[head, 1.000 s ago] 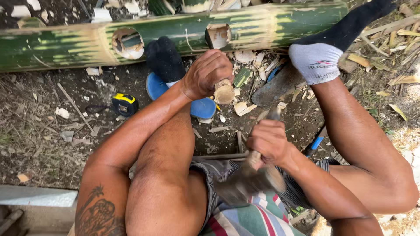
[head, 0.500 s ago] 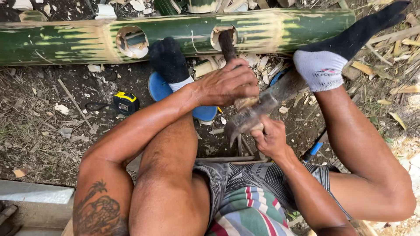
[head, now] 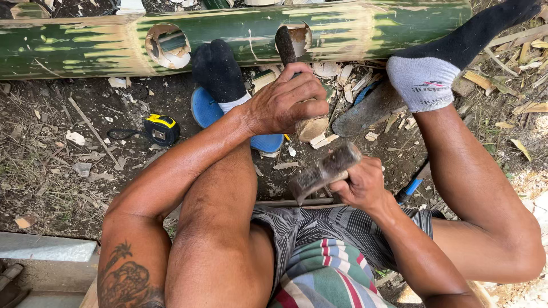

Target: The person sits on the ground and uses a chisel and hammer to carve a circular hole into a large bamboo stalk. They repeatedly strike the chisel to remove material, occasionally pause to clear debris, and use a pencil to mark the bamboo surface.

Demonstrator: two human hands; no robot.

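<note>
Gripping chisel (head: pixel 285 48) in left hand (head: pixel 285 102), tip in bamboo (head: pixel 365 28) hole | right hand (head: pixel 359 185) clenched on hammer (head: pixel 324 171)

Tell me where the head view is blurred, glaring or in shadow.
Head view: hammer in the right hand is smeared by motion blur; left hand and chisel are sharp; hard sun glares on the bamboo and the right thigh; ground beneath the legs lies in shadow; bottom corners are soft.
</note>
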